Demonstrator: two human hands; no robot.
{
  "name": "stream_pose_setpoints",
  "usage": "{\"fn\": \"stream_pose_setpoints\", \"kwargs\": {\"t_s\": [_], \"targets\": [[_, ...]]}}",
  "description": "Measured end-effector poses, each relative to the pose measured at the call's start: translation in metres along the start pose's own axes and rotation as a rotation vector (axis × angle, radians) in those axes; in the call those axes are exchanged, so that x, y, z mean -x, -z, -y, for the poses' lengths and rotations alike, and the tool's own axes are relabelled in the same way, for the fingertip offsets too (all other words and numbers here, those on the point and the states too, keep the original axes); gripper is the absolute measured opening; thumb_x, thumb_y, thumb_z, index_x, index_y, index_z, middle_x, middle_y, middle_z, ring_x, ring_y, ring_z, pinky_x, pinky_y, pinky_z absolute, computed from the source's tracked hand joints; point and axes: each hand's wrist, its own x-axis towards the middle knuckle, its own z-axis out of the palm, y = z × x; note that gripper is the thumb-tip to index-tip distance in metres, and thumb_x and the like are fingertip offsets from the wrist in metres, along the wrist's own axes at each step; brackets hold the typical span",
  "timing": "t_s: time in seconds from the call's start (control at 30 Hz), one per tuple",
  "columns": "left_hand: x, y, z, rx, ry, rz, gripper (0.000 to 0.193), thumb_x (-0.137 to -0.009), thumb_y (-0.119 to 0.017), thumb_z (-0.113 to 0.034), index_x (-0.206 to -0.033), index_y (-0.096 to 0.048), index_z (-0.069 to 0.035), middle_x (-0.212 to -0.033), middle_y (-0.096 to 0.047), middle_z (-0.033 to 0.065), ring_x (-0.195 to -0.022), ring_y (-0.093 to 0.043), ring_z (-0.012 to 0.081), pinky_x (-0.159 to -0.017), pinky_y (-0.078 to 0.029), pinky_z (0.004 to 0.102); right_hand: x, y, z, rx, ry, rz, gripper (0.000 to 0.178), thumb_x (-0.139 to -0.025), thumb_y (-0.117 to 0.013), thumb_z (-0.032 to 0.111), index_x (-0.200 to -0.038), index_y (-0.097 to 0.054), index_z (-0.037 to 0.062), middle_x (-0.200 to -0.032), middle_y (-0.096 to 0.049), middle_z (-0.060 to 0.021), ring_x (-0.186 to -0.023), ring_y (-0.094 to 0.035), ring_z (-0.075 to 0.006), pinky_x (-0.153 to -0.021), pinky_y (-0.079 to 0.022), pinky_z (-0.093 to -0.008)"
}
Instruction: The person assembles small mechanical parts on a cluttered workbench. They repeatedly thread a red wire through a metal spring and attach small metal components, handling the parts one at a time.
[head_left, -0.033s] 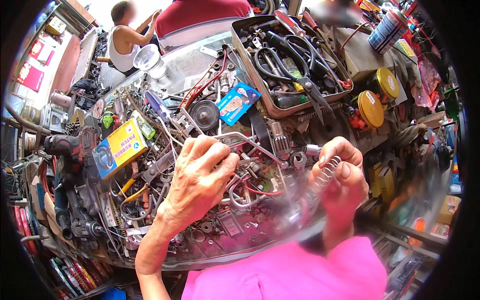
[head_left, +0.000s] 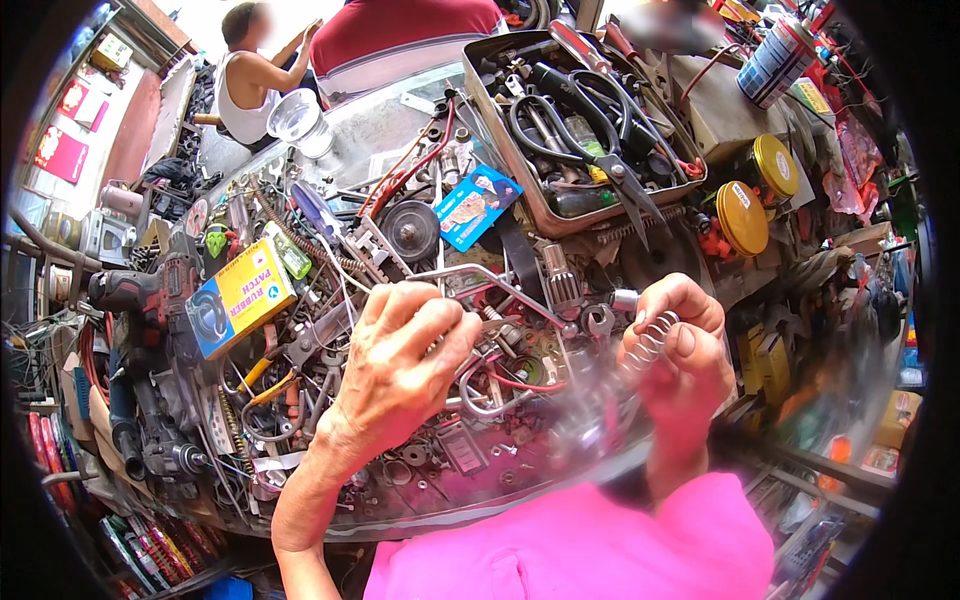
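Observation:
In my right hand [head_left: 682,345] a thin metal coil spring [head_left: 652,340] is pinched between thumb and fingers, over the right part of the workbench. My left hand [head_left: 405,350] is raised above the cluttered middle, back turned up and fingers curled together. A small glint shows between those fingers, but what they hold is hidden. Just beyond the left hand lies a bent metal rod [head_left: 490,275]. An open-ended wrench [head_left: 598,320] and a cylindrical metal socket [head_left: 625,300] lie close to the right hand. Part of the bench below it is blurred.
A metal toolbox [head_left: 540,215] full of tools stands at the back, large scissors [head_left: 625,180] on top. Leftward are a yellow-blue box [head_left: 242,300] and a power drill [head_left: 150,290]. Yellow-lidded tins [head_left: 741,220] stand right. A person [head_left: 250,75] sits beyond the bench, near a plastic cup [head_left: 300,122].
My left hand has shifted very slightly, its curled fingers lifting a little. The right hand still pinches the spring, almost in the same place.

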Motion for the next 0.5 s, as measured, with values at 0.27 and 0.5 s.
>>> {"fn": "stream_pose_setpoints", "kwargs": {"t_s": [0.27, 0.5], "targets": [[0.032, 0.005, -0.018, -0.261, -0.380, -0.121, 0.022, -0.068, -0.072, 0.001, -0.090, -0.070, 0.000, -0.089, -0.057, 0.0033, -0.087, -0.055, 0.0168, -0.062, -0.047, 0.0286, -0.005, -0.005, -0.004, 0.099, 0.087, -0.026, 0.018, -0.081, -0.058, 0.007, -0.089, -0.055, -0.0095, -0.070, -0.056, -0.0068, -0.041, -0.037, -0.0027, -0.037, -0.029, -0.0182], [0.047, 0.017, -0.024, -0.273, -0.392, -0.010, 0.029, -0.066, -0.064, -0.008, -0.093, -0.069, -0.001, -0.095, -0.057, 0.0032, -0.095, -0.056, 0.0164, -0.066, -0.047, 0.0290, -0.004, -0.002, -0.008, 0.112, 0.074, -0.010, 0.019, -0.081, -0.057, 0.006, -0.091, -0.056, -0.0101, -0.065, -0.055, -0.0048, -0.039, -0.035, -0.0021, -0.037, -0.026, -0.0184]]}}
